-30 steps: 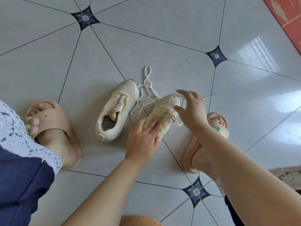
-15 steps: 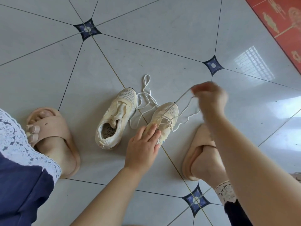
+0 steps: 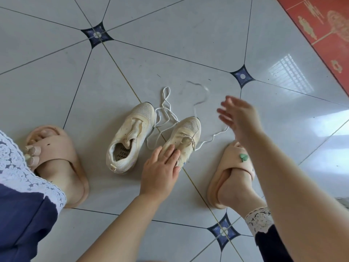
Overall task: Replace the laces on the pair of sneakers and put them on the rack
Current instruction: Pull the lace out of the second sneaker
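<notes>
Left hand (image 3: 160, 167) flat on right sneaker (image 3: 186, 138), pinning it so lace (image 3: 211, 138) slides out. Right hand (image 3: 238, 118) mid-frame, blurred, fingers spread, holding nothing. Other sneaker (image 3: 130, 137) already laceless.

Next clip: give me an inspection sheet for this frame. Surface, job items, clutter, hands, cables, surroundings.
Surface: grey tiled floor with dark diamond insets.
Job's things: unlaced sneaker on the left; right sneaker with its lace partly pulled out; a loose white lace lies between the toes. No rack in view.
Clutter: nothing seen.
Hands: left hand presses on the right sneaker; right hand is raised, blurred, fingers spread, holding nothing.
Cables: nothing seen.
Surroundings: red mat at the top right; the person's feet in pink slippers.
</notes>
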A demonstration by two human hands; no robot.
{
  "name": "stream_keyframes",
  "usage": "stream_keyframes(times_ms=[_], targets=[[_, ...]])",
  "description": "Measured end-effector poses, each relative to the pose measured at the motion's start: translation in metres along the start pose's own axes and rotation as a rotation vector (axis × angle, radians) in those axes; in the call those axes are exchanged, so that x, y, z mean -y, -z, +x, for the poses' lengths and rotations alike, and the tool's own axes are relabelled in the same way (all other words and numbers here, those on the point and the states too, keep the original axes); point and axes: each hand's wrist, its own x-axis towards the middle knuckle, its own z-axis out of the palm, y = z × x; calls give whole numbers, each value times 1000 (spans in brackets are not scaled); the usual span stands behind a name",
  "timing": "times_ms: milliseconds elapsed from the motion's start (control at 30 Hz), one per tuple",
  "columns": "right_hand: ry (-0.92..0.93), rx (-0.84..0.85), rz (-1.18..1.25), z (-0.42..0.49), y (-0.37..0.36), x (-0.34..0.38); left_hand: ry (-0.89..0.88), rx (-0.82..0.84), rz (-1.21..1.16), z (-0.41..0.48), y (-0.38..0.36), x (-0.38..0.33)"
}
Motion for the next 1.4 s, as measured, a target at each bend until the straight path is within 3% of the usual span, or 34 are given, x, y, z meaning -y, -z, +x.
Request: stream_keyframes(times_ms=[67,167,433,800,933,1133,1167,1233,1333,1400], targets=[[-100,-2,-221,-5,-8,-34,3,-13,6,-1,1,-1],[-90,121,-649,-23,-15,-76,3,-71,13,-1,3,-3],[-119,108,-422,-42,-22,-92,14,-89,18,-1,1,-3],[47,119,-629,-39,-28,-86,7,-91,3,0,1,-4],[207,130,-907,-31,-26,-71,22,-80,7,2,1,-3],[653,152,-1589,-11,-23,-41,27,48,1,1,3,-2],[680,144,-1591,-9,-22,-41,26,49,0,1,3,-1],[577,102,-1362,-11,-20,-50,24,22,2,0,4,-1],[93,75,-655,-20,-16,-70,37,-32,-7,-1,2,-2],[-149,115,-340,-30,-14,-86,30,-71,-2,1,0,-3]])
